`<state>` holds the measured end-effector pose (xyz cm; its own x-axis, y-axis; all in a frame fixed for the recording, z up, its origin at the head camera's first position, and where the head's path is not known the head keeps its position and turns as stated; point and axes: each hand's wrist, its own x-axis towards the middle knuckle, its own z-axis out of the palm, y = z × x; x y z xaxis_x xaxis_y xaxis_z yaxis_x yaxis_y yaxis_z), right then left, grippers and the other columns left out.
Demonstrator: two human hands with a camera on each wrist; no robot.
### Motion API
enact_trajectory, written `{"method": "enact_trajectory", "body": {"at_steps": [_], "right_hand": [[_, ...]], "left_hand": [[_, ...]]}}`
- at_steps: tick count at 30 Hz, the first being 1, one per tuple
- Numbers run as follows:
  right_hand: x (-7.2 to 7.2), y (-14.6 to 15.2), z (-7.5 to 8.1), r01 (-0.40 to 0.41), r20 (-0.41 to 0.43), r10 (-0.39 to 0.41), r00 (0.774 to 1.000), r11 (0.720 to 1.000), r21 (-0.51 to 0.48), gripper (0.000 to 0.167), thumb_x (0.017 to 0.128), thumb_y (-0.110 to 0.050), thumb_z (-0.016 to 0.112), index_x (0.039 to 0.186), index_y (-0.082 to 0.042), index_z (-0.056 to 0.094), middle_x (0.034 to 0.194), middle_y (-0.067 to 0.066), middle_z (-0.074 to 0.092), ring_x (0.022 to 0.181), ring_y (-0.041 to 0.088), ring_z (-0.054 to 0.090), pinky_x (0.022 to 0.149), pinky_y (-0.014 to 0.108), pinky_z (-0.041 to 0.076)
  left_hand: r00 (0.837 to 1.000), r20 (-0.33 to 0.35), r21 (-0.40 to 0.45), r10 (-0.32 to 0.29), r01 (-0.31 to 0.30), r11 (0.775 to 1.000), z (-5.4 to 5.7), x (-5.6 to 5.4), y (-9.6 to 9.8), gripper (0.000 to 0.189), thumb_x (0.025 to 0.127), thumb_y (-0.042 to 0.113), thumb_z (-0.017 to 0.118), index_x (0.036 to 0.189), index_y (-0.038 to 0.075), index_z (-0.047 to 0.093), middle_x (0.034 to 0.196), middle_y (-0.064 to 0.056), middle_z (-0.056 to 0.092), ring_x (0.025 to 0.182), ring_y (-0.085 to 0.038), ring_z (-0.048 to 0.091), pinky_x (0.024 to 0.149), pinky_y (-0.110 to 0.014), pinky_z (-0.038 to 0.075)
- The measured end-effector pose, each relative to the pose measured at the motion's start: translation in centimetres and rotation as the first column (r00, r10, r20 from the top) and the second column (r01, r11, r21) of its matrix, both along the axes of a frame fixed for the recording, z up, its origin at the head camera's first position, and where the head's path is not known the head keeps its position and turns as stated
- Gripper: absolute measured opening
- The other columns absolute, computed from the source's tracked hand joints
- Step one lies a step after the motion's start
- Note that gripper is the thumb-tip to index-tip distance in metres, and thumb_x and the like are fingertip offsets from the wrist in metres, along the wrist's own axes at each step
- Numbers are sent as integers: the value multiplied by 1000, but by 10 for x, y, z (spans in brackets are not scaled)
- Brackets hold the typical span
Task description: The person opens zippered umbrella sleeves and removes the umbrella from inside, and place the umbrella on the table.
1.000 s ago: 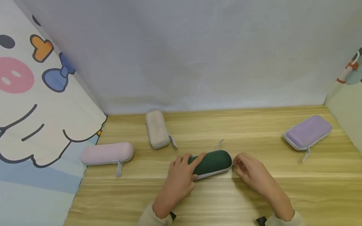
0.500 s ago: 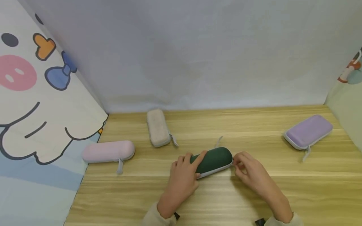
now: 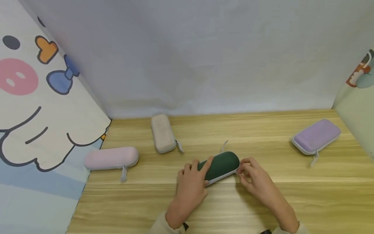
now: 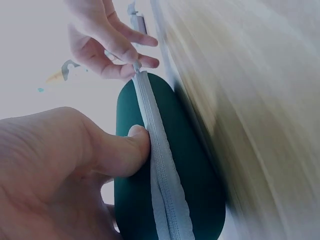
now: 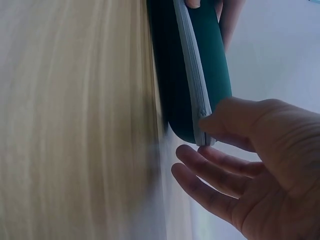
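A dark green hard zip case (image 3: pixel 224 165) lies on the table in the head view, its light grey zipper band (image 4: pixel 159 142) running along the side. My left hand (image 3: pixel 191 187) grips its left part, fingers over the top and thumb pressed against the near side by the zipper. At the right end, my right hand (image 3: pixel 258 180) pinches the small zipper pull (image 4: pixel 137 66) between thumb and index finger; in the right wrist view, the thumb covers most of it. The zipper looks closed along the stretch seen in the right wrist view.
On the wooden table (image 3: pixel 140 204) lie a pink case (image 3: pixel 111 158) at the left, a beige case (image 3: pixel 163 134) farther back and a purple case (image 3: pixel 316 136) at the far right. A grey strap (image 3: pixel 224 146) sticks up behind the green case. A pale cloth wall (image 3: pixel 216 58) borders the back.
My right hand has shifted slightly left and round the case's right end, with the zipper pull between its fingers. The green case has turned a little; my left hand keeps its hold.
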<state>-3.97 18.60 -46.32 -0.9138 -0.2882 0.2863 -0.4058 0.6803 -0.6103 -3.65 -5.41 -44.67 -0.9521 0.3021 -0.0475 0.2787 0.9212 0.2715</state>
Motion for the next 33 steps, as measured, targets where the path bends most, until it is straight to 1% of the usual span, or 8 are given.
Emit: {"method": "enact_trajectory", "body": {"at_steps": [2, 7, 16, 19, 24, 26, 30, 33], "right_hand": [[0, -1, 0, 7, 2, -7, 1000, 1000, 15, 24, 81, 12, 75, 89, -10, 69, 118, 13, 63, 93, 22, 70, 76, 30, 62], [0, -2, 0, 13, 45, -14, 999, 1000, 27, 22, 83, 9, 76, 92, -10, 70, 123, 17, 61, 97, 26, 70, 79, 35, 62], [1, -6, 2, 11, 72, -15, 997, 999, 52, 23, 84, 6, 79, 91, -13, 70, 132, 24, 56, 98, 29, 70, 80, 40, 62], [2, -8, 2, 21, 86, -27, 996, 998, 62, 21, 84, 4, 80, 93, -14, 71, 136, 26, 55, 101, 32, 71, 81, 42, 62], [4, -11, 2, 14, 94, -21, 995, 997, 75, 21, 84, 2, 81, 94, -14, 71, 143, 29, 52, 105, 35, 72, 80, 46, 62], [4, -12, 2, 14, 83, -20, 996, 997, 78, 22, 83, 2, 81, 92, -14, 71, 144, 30, 51, 104, 34, 71, 79, 46, 62], [5, -15, 2, 25, 72, -31, 997, 996, 89, 22, 83, 1, 82, 90, -16, 70, 148, 31, 48, 97, 28, 70, 75, 40, 60], [6, -17, 1, 28, 82, -36, 996, 995, 91, 21, 84, -1, 82, 89, -17, 70, 150, 31, 47, 93, 23, 68, 74, 38, 59]], "left_hand": [[1000, -9, -2, 3, -3, 1000, 0, 1, 1, 85, 92, 23, 79, 163, 36, 33, 140, -14, 55, 115, -37, 59, 87, -54, 51], [999, -37, -14, 6, -7, 1000, -2, 2, 2, 86, 91, 26, 80, 163, 36, 34, 138, -14, 57, 112, -35, 60, 80, -51, 50], [1000, -18, -29, 19, -19, 999, 0, 5, 7, 86, 92, 32, 79, 164, 34, 32, 135, -16, 58, 106, -34, 60, 74, -47, 47], [999, -30, -20, 20, -20, 1000, 1, 6, 8, 86, 91, 32, 80, 164, 33, 33, 134, -17, 59, 103, -33, 60, 72, -46, 46], [999, -34, -25, 24, -24, 999, 1, 8, 11, 87, 92, 36, 79, 164, 31, 32, 132, -17, 60, 104, -34, 61, 71, -47, 47], [999, -29, -30, 25, -26, 999, 1, 8, 12, 87, 92, 38, 78, 165, 30, 31, 131, -17, 60, 105, -34, 61, 72, -48, 48], [999, -31, -44, 23, -24, 999, 0, 9, 15, 87, 93, 42, 77, 165, 29, 30, 130, -17, 61, 106, -35, 62, 73, -49, 49], [999, -51, -65, 19, -22, 998, -1, 10, 17, 86, 94, 45, 75, 165, 28, 31, 129, -16, 62, 104, -33, 62, 71, -47, 50]]}}
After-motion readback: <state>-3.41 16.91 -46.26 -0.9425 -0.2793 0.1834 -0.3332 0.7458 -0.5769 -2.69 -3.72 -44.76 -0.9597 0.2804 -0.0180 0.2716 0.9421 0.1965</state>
